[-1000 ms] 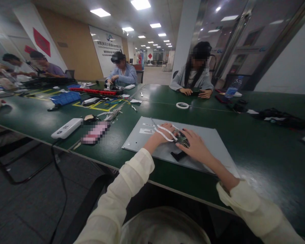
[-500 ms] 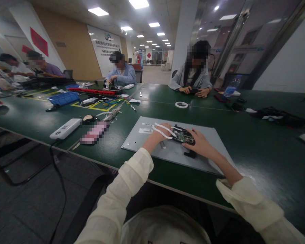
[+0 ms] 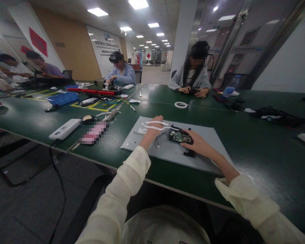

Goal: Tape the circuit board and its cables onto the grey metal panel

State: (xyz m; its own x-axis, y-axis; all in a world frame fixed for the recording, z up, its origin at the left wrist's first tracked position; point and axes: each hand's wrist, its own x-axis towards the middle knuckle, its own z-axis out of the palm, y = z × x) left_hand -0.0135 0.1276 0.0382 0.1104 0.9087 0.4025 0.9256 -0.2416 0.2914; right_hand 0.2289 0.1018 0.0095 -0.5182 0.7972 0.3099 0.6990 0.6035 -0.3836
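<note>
A black-cased circuit board [image 3: 181, 136] rests on a large grey flat panel [image 3: 205, 161]. My right hand [image 3: 198, 141] is closed around the board's right end, thumb along its near edge. My left hand [image 3: 154, 124] is over the panel's left part, apart from the board. Its fingers are curled together, and what they hold, if anything, is hidden. Narrow white strips [image 3: 155, 127] lie across the back of that hand. Grey wires [image 3: 160, 136] run from the board towards it. A black bracket piece [image 3: 189, 154] lies by the panel's near edge.
On the green table [image 3: 99, 156], a white power strip [image 3: 65, 129] and a pink phone [image 3: 94, 133] lie at left. Beyond are a blue bin [image 3: 63, 99], a white tape roll [image 3: 181, 105] and a small wrench [image 3: 140, 94]. Several co-workers sit around.
My left hand has moved left and away from the board, the white strips moving with it. Grey wires now show between hand and board. My right hand stays on the board.
</note>
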